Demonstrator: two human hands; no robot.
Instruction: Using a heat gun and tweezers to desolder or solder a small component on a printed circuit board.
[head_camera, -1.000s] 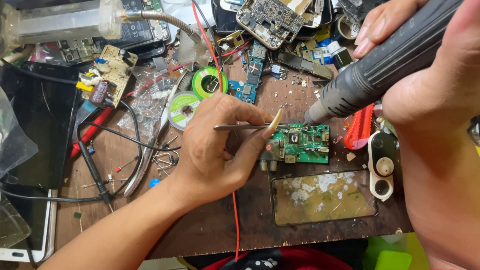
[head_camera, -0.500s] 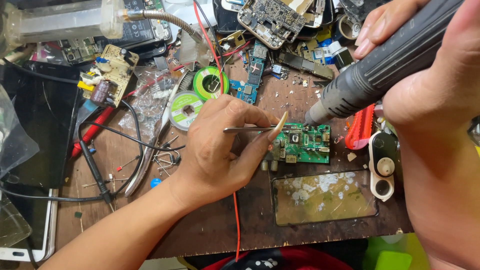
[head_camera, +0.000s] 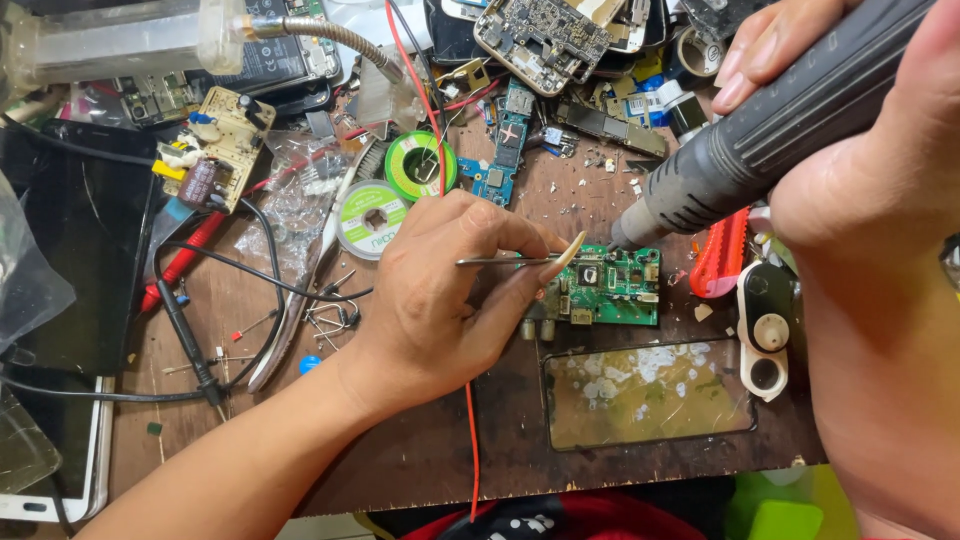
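Tweezers (head_camera: 510, 261), thin and metallic, are pinched between the thumb and fingers of the left hand (head_camera: 440, 300), which is closed around them; the tips lie level and point right, reaching the top left corner of a small green circuit board (head_camera: 608, 287). The board lies flat on the brown wooden workbench (head_camera: 420, 450), roughly at its centre, with silver connectors along its left and lower edges. The left thumb, with a long nail, rests against the board's left edge.

A dark grey hot-air handpiece (head_camera: 760, 130) is gripped in the closed right hand (head_camera: 860, 190), fingers wrapped over the barrel. The handpiece is tilted down to the left, and its metal nozzle sits just above the board's upper edge, near the tweezer tips. Whether the nozzle touches the board cannot be told.

Just below the board a worn phone screen glass (head_camera: 650, 395) lies flat, with flaked patches on its surface. To the right of the board an orange-red plastic tool (head_camera: 722, 255) and a white camera-frame part (head_camera: 765, 330) are seen side by side. Left of the hand, two solder-wick spools (head_camera: 395, 190) are noted, one green, one pale. A red wire (head_camera: 470, 430) runs under the left wrist toward the bench's near edge. At the far left a beige power-supply board (head_camera: 215, 140) and black cables are seen; loose phone boards (head_camera: 540, 35) are heaped along the top.
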